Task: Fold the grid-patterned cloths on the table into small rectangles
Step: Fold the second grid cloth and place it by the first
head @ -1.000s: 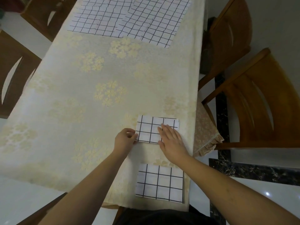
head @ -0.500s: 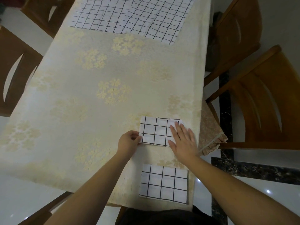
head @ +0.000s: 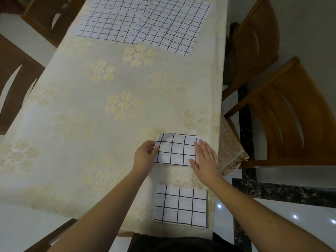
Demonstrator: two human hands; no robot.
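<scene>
White fabric w/ black grid: one folded cloth [head: 180, 206] lies flat at the near edge of the table [head: 72, 124], a small rectangle, untouched, directly below both hands and apart from them.

Next out: a second folded cloth [head: 177, 149], also a small rectangle, between the two hands. Left hand [head: 145, 157] is at its left edge; fingers curled, thumb and fingertips pinching that edge. Right hand [head: 205, 159] lies flat on the cloth's right end, fingers straight and held close together, palm down, pressing the fabric to the table; the fingertips reach approx. to the cloth's far right corner. Hands are apart, w/ the cloth's visible grid face spanning the gap.

Surface: cream tablecloth [head: 118, 106] w/ pale yellow flower clusters; its ruffled corner hangs off the table's right side just beside the right hand.

Far end: two unfolded grid cloths, left one [head: 111, 20] and right one [head: 174, 26], spread flat; the right one overlaps the left one's edge. Both are well apart from the hands.

Periphery: wooden chairs at right [head: 291, 115] and at left [head: 16, 82]; pale tiled floor w/ a dark marble strip [head: 283, 192] at right.
</scene>
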